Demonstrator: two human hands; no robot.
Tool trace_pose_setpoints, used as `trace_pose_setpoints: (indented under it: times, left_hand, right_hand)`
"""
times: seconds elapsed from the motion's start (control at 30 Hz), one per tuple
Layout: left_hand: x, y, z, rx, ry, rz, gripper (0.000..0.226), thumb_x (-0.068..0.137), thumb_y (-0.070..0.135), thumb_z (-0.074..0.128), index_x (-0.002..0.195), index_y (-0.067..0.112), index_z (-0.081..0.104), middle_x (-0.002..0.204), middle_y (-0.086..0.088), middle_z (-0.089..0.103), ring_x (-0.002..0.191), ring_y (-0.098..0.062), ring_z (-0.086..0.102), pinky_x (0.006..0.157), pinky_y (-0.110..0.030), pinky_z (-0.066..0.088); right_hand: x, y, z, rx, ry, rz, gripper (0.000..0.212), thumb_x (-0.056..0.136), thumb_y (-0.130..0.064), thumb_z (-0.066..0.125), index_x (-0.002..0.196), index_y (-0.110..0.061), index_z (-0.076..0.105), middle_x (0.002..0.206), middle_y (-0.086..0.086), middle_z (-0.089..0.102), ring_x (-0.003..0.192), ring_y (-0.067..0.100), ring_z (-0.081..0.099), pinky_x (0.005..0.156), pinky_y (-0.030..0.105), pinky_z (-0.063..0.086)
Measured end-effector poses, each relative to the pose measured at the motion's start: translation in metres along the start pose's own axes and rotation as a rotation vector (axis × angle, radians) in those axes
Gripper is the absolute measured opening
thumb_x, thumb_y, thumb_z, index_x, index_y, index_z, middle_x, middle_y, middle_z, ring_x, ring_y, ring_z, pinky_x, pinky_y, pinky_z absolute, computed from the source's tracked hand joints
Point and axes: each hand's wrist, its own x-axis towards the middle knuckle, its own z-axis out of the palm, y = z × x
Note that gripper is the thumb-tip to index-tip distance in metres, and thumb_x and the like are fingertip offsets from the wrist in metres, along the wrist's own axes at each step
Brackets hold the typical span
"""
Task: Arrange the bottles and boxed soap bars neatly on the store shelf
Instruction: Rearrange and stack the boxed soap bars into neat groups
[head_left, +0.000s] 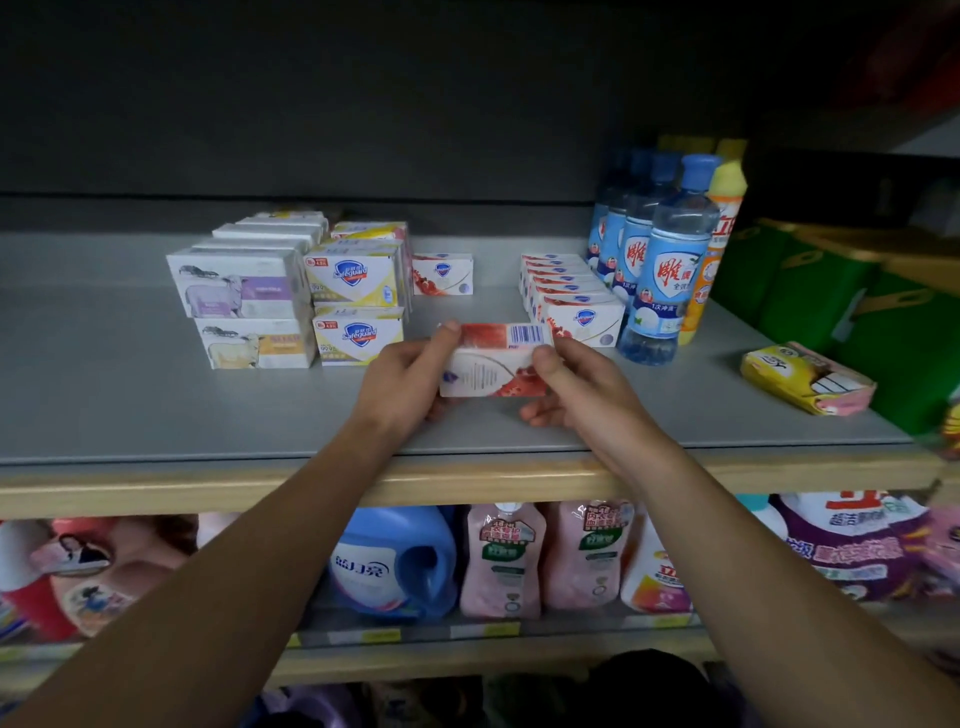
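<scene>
Both hands hold a red-and-white boxed soap bar (496, 358) just above the grey shelf (104, 405). My left hand (402, 382) grips its left end, thumb on top. My right hand (576, 389) grips its right end. Behind it to the right stands a row of matching red-and-white soap boxes (571, 296), and one more (442, 274) lies alone further back. Stacked yellow soap boxes (356, 306) and white boxes with a sheep picture (241, 306) sit at the left. Blue-capped clear bottles (660, 260) and an orange-yellow bottle (719, 244) stand at the right.
A torn yellow-and-pink packet (808, 376) lies at the shelf's right end, with green packs (841, 291) behind it. The wooden shelf lip (208, 488) runs below my wrists. The lower shelf holds a blue detergent jug (395, 561), pink pouches (504, 561) and other bottles.
</scene>
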Motion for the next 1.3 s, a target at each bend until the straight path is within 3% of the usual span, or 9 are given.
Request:
trace_pose_setpoints:
  times: [0.27, 0.4, 0.47, 0.6, 0.73, 0.9, 1.07, 1.2, 1.3]
  left_hand:
    - [-0.001, 0.0, -0.001, 0.051, 0.012, -0.015, 0.068, 0.078, 0.073, 0.044, 0.069, 0.01, 0.07, 0.054, -0.006, 0.065, 0.046, -0.013, 0.056, 0.052, -0.024, 0.045]
    - [-0.005, -0.001, -0.004, -0.022, -0.014, 0.083, 0.034, 0.089, 0.053, 0.057, 0.071, 0.028, 0.07, 0.052, 0.001, 0.054, 0.047, -0.016, 0.047, 0.047, -0.023, 0.039]
    - [-0.008, -0.001, -0.007, -0.113, -0.071, 0.162, 0.011, 0.091, 0.034, 0.065, 0.095, 0.027, 0.073, 0.065, 0.005, 0.061, 0.048, -0.017, 0.048, 0.047, -0.023, 0.041]
    - [-0.012, -0.001, -0.012, -0.34, -0.208, 0.158, 0.048, 0.084, 0.0, 0.068, 0.126, 0.021, 0.062, 0.118, -0.006, 0.068, 0.071, -0.025, 0.07, 0.069, -0.036, 0.06]
    - [-0.011, -0.001, -0.01, -0.366, -0.185, 0.103, 0.058, 0.084, -0.002, 0.067, 0.137, 0.015, 0.051, 0.128, -0.01, 0.061, 0.093, -0.027, 0.071, 0.076, -0.038, 0.06]
    - [-0.007, -0.004, -0.01, -0.29, -0.171, 0.06, 0.035, 0.091, 0.003, 0.06, 0.126, -0.002, 0.059, 0.107, -0.019, 0.071, 0.076, -0.022, 0.067, 0.071, -0.029, 0.06]
    - [-0.006, -0.006, -0.012, -0.293, -0.143, 0.064, 0.034, 0.091, -0.003, 0.059, 0.124, 0.002, 0.061, 0.106, -0.012, 0.07, 0.056, -0.015, 0.063, 0.055, -0.026, 0.055]
    - [-0.008, -0.003, -0.013, -0.427, -0.166, 0.027, 0.021, 0.092, 0.001, 0.059, 0.112, 0.001, 0.064, 0.09, -0.011, 0.072, 0.065, -0.026, 0.069, 0.061, -0.032, 0.059]
    - [-0.008, -0.003, -0.012, -0.52, -0.15, 0.0, 0.008, 0.095, 0.008, 0.057, 0.096, 0.008, 0.065, 0.106, -0.013, 0.069, 0.093, -0.038, 0.069, 0.073, -0.038, 0.061]
  right_hand:
    - [-0.001, -0.002, 0.001, -0.049, 0.05, 0.047, 0.031, 0.095, -0.048, 0.056, 0.101, -0.019, 0.067, 0.101, 0.009, 0.071, 0.055, 0.021, 0.066, 0.05, 0.024, 0.051]
    - [-0.001, -0.002, -0.004, 0.121, -0.037, 0.054, 0.018, 0.097, -0.029, 0.06, 0.107, -0.016, 0.067, 0.093, 0.008, 0.073, 0.055, 0.018, 0.063, 0.051, 0.023, 0.052]
    - [0.0, -0.003, -0.006, 0.211, -0.038, 0.102, 0.022, 0.099, -0.031, 0.056, 0.109, -0.014, 0.066, 0.086, 0.005, 0.074, 0.059, 0.019, 0.066, 0.055, 0.024, 0.055]
    - [0.003, 0.001, -0.003, 0.195, 0.057, 0.082, 0.014, 0.099, -0.015, 0.056, 0.11, -0.017, 0.064, 0.099, 0.007, 0.073, 0.079, 0.02, 0.073, 0.063, 0.031, 0.059]
    - [0.004, 0.008, -0.005, 0.173, 0.101, 0.041, 0.049, 0.092, -0.002, 0.063, 0.138, -0.01, 0.049, 0.129, 0.004, 0.062, 0.113, 0.021, 0.065, 0.087, 0.04, 0.057]
    - [0.0, 0.008, -0.005, -0.057, 0.074, -0.079, 0.034, 0.09, -0.001, 0.065, 0.12, -0.018, 0.064, 0.104, -0.008, 0.075, 0.101, 0.007, 0.069, 0.085, 0.017, 0.051]
    - [-0.002, 0.007, -0.001, -0.251, 0.129, -0.161, 0.048, 0.087, -0.006, 0.07, 0.131, -0.018, 0.056, 0.123, -0.009, 0.067, 0.111, -0.002, 0.061, 0.094, 0.024, 0.048]
    - [-0.005, 0.005, -0.002, -0.179, 0.101, -0.159, 0.046, 0.088, -0.002, 0.067, 0.127, -0.024, 0.056, 0.126, -0.008, 0.064, 0.079, 0.013, 0.071, 0.068, 0.027, 0.056]
    - [-0.007, 0.005, -0.004, -0.21, 0.033, -0.167, 0.033, 0.084, -0.021, 0.07, 0.112, -0.037, 0.061, 0.125, -0.018, 0.062, 0.099, 0.02, 0.069, 0.094, 0.045, 0.054]
